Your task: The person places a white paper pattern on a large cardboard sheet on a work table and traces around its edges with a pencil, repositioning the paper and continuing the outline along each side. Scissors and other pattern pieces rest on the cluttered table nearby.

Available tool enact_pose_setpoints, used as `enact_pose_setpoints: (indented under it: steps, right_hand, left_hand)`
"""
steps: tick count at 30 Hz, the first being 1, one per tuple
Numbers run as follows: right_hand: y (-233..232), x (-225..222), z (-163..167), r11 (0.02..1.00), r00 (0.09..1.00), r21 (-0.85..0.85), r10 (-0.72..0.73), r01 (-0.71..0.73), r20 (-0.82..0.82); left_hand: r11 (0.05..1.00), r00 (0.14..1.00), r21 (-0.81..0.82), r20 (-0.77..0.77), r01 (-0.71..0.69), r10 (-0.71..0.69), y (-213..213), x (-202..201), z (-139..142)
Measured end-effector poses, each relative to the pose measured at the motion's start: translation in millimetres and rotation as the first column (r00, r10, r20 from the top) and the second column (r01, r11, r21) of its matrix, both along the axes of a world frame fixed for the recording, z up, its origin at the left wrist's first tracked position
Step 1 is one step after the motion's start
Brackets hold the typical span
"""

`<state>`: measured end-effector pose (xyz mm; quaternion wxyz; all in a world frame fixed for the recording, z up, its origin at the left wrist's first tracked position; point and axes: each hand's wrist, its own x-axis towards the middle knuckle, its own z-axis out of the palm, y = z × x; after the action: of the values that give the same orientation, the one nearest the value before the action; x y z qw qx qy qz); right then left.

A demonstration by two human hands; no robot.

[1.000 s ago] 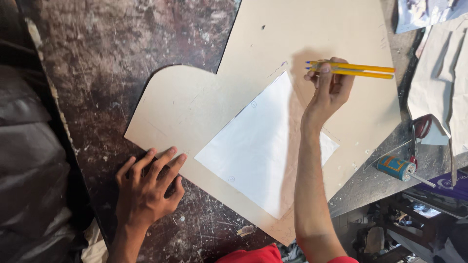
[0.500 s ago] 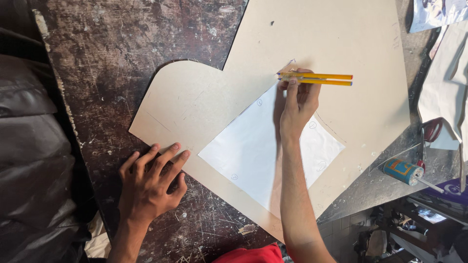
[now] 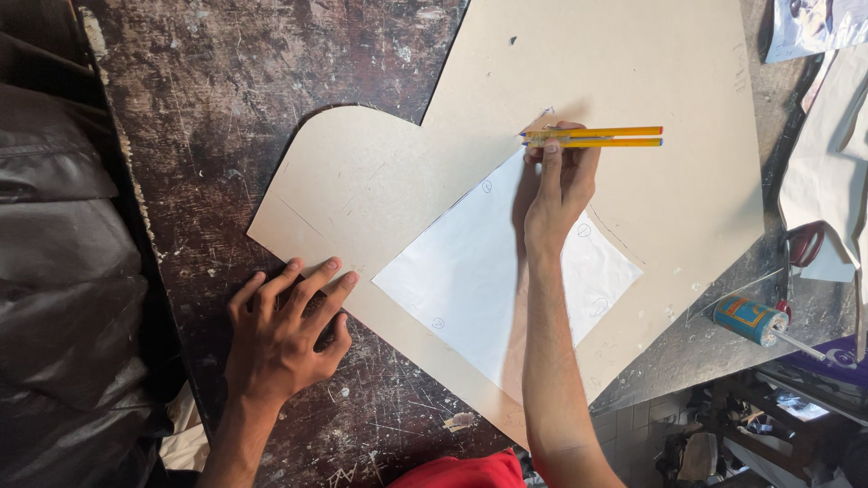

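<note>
Pencils (image 3: 597, 136): two yellow pencils held side by side, lying level, tips at the top corner of the white sheet.
Right hand (image 3: 562, 176): fingers pinched around both pencils, forearm crossing the sheet.
White sheet (image 3: 488, 271): a diamond-set square lying flat on the tan board, small pencilled marks near its edges.
Tan board (image 3: 633, 72): large, with one rounded lobe, resting on the dark worn table (image 3: 226, 81).
Left hand (image 3: 285, 330): spread flat, fingertips pressing the board's lower edge.
Doing it well: I judge that steady pressure and keeping the tips tight against the sheet's edge would matter most.
Nearby: a small blue tin (image 3: 749, 320) and red-handled scissors (image 3: 805, 244) at right.
</note>
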<state>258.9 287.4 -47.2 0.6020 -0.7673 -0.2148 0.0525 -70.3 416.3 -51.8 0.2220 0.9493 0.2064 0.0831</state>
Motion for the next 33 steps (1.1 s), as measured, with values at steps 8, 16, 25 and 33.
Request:
enact_pose_setpoints:
  steps: [8,16,25,33]
  right_hand:
    - [-1.4,4.4,-1.3,1.0,1.0,0.017,0.002,-0.002,-0.01]
    - [-3.4,8.1,-4.9,0.952,0.991,0.301,-0.01,0.05,-0.133]
    - [-1.8,4.1,-1.1,0.999,0.999,0.014,-0.042,0.042,-0.022]
    - [-2.0,5.1,-0.9,0.991,0.996,-0.121,-0.047,0.056,0.08]
  left_hand:
    - [1.0,1.0,0.004,-0.01,0.002,-0.002,-0.2,0.1,-0.4]
    - [1.0,1.0,0.019,-0.005,-0.003,0.003,-0.8,-0.4,0.2]
    - [1.0,1.0,0.017,-0.007,-0.001,0.001,-0.7,0.0,-1.1]
    - [1.0,1.0,0.016,-0.003,-0.002,0.002,-1.5,-1.1,-1.9]
